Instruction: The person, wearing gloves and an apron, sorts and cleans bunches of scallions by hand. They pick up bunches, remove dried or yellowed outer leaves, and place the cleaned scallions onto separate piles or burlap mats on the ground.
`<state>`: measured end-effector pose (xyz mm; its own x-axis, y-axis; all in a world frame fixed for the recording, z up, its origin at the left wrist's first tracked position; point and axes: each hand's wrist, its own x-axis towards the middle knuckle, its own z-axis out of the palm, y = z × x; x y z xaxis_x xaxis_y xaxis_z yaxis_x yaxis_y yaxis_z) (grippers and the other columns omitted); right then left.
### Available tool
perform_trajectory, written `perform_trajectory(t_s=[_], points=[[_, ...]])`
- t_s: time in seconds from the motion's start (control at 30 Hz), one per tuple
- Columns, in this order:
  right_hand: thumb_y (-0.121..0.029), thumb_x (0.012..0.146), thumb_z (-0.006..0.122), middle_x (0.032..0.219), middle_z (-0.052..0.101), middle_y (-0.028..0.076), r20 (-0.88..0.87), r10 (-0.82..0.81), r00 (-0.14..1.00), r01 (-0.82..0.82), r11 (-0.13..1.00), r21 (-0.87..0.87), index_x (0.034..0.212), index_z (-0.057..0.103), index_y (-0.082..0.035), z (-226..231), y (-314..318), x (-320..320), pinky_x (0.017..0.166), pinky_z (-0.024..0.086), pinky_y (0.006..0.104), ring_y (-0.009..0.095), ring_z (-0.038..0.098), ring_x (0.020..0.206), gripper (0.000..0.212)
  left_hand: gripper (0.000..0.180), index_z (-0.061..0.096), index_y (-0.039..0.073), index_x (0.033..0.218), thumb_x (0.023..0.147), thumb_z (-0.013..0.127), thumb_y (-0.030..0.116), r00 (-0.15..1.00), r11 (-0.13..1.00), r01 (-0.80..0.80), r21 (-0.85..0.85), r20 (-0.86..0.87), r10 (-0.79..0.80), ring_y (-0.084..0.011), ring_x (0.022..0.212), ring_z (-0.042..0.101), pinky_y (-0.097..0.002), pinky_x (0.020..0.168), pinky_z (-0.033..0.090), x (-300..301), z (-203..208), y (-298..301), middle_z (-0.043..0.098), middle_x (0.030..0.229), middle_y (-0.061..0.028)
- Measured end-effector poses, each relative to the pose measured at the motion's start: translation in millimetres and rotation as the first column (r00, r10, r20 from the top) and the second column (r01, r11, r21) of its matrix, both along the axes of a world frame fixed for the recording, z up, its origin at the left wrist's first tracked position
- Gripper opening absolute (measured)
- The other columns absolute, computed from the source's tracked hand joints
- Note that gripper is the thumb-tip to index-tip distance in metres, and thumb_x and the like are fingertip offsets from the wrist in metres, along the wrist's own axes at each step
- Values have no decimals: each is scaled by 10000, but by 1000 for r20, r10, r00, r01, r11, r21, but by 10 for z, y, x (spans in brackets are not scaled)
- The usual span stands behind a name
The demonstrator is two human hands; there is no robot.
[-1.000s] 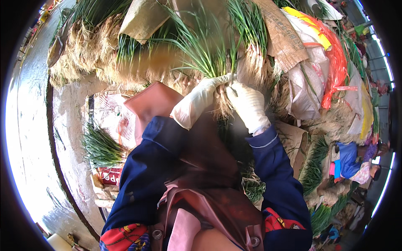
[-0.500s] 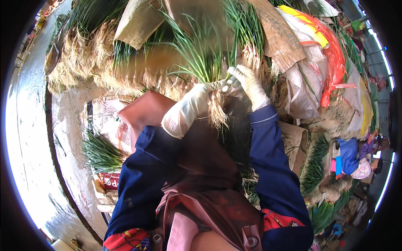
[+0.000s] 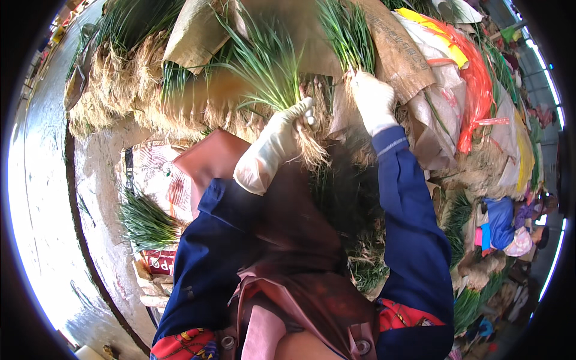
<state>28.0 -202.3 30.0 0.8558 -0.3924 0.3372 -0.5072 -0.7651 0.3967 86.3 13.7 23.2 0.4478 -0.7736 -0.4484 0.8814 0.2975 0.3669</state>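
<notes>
Her gloved left hand [image 3: 282, 138] is clenched round a rooty bunch of green chives [image 3: 270, 72]; the right hand [image 3: 372, 99] grips another bunch [image 3: 348, 30] further right. Loose stalks could slip out and drop

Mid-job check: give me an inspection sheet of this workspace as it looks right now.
Surface: pale ground sheet, partly bare.
Job's things: bunch of green shoots with straw-coloured roots; second bunch.
Clutter: loose green bundle; brown sacking; orange plastic bag; root heap.
Grippers: left hand, white-gloved, grips the first bunch at its roots; right hand, gloved, holds the second bunch's base.
Cables: nothing seen.
Surroundings: more green bunches and cloth bundles at right.
</notes>
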Motion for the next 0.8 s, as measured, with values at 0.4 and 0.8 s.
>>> perform_trajectory(t_s=[0.4,0.8], points=[[-222,752,709,767,651,4,652,186,735,-610,602,515,968,574,-117,434,1057,-568,583,511,289,157,639,687,276,108,626,23,743,759,697,103,995,981,73,177,50,-83,-60,372,405,-194,319,257,-94,-162,-82,579,569,-13],[-245,845,639,860,587,-8,375,-99,922,-375,-479,794,1394,311,-96,-12,768,-461,567,406,172,40,471,629,657,113,623,14,852,774,680,73,949,956,251,152,156,-274,-144,579,610,-281,493,506,40,-220,142,649,729,-63]])
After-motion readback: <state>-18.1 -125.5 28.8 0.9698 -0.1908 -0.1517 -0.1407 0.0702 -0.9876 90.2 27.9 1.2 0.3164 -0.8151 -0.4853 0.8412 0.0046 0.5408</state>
